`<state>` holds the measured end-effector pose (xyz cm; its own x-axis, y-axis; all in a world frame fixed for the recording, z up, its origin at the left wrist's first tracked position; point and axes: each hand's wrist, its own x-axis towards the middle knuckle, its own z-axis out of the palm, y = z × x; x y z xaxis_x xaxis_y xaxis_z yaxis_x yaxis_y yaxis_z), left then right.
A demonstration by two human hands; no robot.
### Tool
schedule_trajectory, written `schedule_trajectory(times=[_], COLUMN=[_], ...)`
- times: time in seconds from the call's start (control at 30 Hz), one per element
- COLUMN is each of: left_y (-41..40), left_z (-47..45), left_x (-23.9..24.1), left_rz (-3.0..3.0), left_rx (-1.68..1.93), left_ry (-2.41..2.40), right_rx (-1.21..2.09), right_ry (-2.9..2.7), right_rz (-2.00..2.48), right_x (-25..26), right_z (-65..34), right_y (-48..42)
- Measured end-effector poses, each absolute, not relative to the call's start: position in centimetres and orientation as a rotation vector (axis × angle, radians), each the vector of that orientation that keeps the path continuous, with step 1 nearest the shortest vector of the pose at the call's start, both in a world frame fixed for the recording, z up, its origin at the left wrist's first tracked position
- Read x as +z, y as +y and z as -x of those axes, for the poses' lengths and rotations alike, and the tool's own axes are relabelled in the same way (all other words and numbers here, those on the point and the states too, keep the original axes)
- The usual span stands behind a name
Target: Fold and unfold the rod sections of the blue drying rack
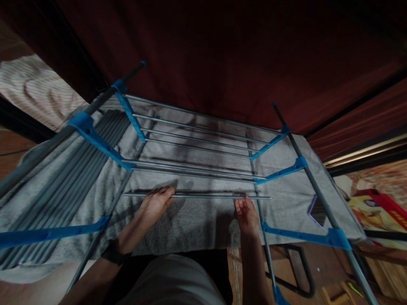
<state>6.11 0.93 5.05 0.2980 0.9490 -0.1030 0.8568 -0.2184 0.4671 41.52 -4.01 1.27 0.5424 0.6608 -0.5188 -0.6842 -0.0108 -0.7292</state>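
Observation:
A thin grey metal rod [205,196] lies crosswise just in front of me, inside a rack of grey tubes and blue plastic brackets. My left hand [157,201] is closed over the rod's left part, palm down. Near its right end, my right hand [247,214] grips the same rod with the fingers curled up around it. Beyond the hands, several rods [197,171] span between the left blue bracket [101,142] and the right blue bracket [281,169]. Closer to me, a left front bracket [54,234] and a right front bracket [305,235] have no rod between them.
Several loose grey tubes [73,182] lie side by side on the grey blanket [197,228] at left. A phone [317,211] rests at right by an upright tube [313,182]. Farther right are a red and yellow box [378,216] and a black metal frame [305,271]. Dark red cloth [216,55] hangs behind.

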Motion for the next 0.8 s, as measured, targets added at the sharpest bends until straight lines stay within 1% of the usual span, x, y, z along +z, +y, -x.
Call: schedule_trajectory(times=[0.23, 0.4, 0.57, 0.8], left_y=[0.8, 0.8, 0.8, 0.7], left_z=[-6.0, -5.7, -5.8, -5.8], left_x=[4.9, 4.6, 4.7, 4.8], left_rz=[-2.159, -2.214, -2.24, -2.293], left_rx=[0.272, 0.345, 0.385, 0.46], left_ry=[1.611, 1.595, 1.569, 1.609], right_rx=[1.046, 1.046, 1.138, 1.276], right_ry=[-0.092, -0.194, -0.257, -0.198], right_rz=[1.185, 1.171, 1.137, 1.08], right_x=[1.5, 2.9, 4.3, 3.8], right_z=[-40.7, -39.2, -37.1, -34.9], right_y=[-4.1, -3.9, -3.4, -3.3])
